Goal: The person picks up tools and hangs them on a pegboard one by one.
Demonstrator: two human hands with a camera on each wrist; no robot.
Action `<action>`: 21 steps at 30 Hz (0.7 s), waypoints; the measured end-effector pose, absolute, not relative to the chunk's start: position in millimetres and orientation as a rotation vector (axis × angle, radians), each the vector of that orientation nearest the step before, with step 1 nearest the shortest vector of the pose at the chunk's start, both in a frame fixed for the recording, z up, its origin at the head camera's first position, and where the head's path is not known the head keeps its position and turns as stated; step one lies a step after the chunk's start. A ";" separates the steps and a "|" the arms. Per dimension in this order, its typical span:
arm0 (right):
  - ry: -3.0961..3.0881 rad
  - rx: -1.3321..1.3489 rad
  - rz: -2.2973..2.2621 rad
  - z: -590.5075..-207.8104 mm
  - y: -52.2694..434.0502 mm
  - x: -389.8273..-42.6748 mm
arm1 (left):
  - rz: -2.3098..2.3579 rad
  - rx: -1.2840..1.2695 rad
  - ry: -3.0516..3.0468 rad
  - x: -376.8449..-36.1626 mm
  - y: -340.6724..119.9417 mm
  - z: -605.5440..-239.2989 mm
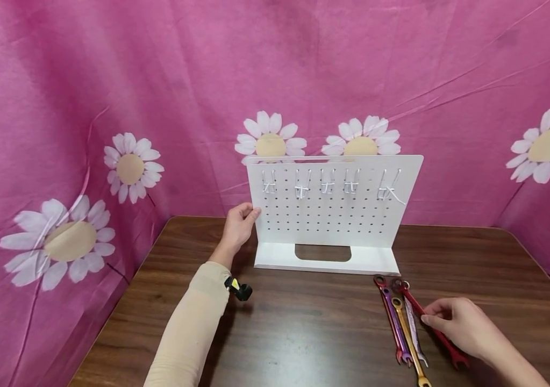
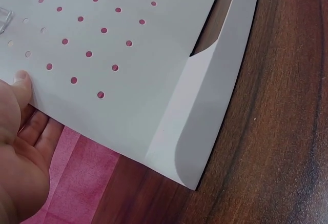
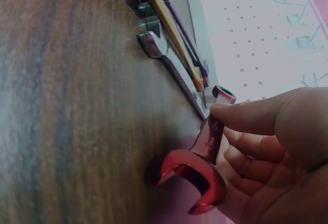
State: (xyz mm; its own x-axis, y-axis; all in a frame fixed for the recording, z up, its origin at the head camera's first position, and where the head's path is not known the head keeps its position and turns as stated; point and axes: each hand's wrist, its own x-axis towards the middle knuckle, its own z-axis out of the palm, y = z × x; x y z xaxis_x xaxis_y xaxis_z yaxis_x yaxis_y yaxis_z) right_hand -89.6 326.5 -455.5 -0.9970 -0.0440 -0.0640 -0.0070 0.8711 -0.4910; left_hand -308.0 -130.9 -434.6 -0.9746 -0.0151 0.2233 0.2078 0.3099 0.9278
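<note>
A white pegboard [image 1: 323, 215] stands upright on its base, with several wire hooks [image 1: 327, 185] along its upper part. My left hand [image 1: 240, 228] grips the board's left edge, thumb on the front face and fingers behind, as the left wrist view shows. At the right, my right hand [image 1: 463, 325] pinches a red combination wrench [image 3: 205, 167] by its shank between thumb and fingers. The wrench's open end points toward me. Beside it lie more wrenches on the table: a gold one [image 1: 406, 333], a purple one [image 1: 397, 325], a silver one [image 3: 177, 70] and another red one [image 1: 388, 317].
The brown wooden table [image 1: 304, 322] runs back to a pink cloth [image 1: 197, 97] printed with white daisies. A black strap [image 1: 241, 290] with a yellow mark sits at my left wrist. The pegboard's base has a wide cutout at its middle.
</note>
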 end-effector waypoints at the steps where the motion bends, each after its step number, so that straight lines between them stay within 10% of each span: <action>1: 2.977 -0.040 -0.778 -454.6 327.0 -89.0 | -1.730 -0.173 -2.383 -307.9 -131.0 -434.8; 21: 2.987 -0.094 -1.004 -435.6 305.6 -94.8 | -1.711 -0.142 -2.416 -309.2 -131.5 -433.2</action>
